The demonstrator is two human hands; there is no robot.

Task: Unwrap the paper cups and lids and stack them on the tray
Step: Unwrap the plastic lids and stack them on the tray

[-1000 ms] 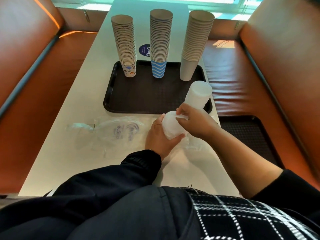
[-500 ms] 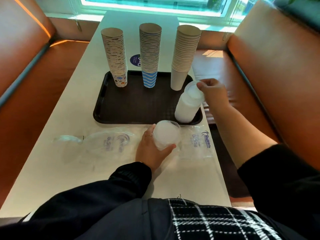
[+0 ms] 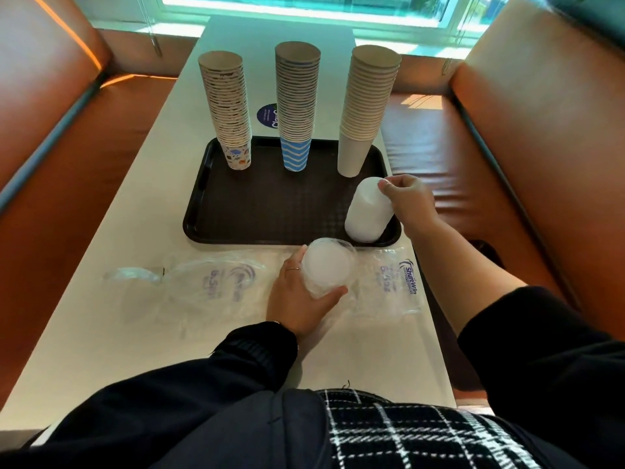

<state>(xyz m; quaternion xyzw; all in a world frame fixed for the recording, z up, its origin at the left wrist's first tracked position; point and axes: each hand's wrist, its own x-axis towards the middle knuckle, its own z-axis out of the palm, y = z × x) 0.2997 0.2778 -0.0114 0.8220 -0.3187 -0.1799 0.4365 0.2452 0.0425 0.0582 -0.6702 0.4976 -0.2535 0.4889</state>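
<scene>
Meanwhile the right hand (image 3: 411, 201) pinches the top of the lid stack (image 3: 370, 211) at the tray's (image 3: 270, 218) lower-right corner, seemingly steadying it, while the left hand (image 3: 299, 299) grips wrapped lids (image 3: 328, 267) on the bench (image 3: 101, 333) at frame centre.

Dark brown tray (image 3: 216, 184) on a cream surface (image 3: 111, 333). Along its far edge: a cup stack (image 3: 230, 106) with small multicoloured prints, one with blue-and-white waves (image 3: 297, 103), one plain beige (image 3: 365, 110). White lids (image 3: 370, 211). Orange-brown seats (image 3: 541, 157).
</scene>
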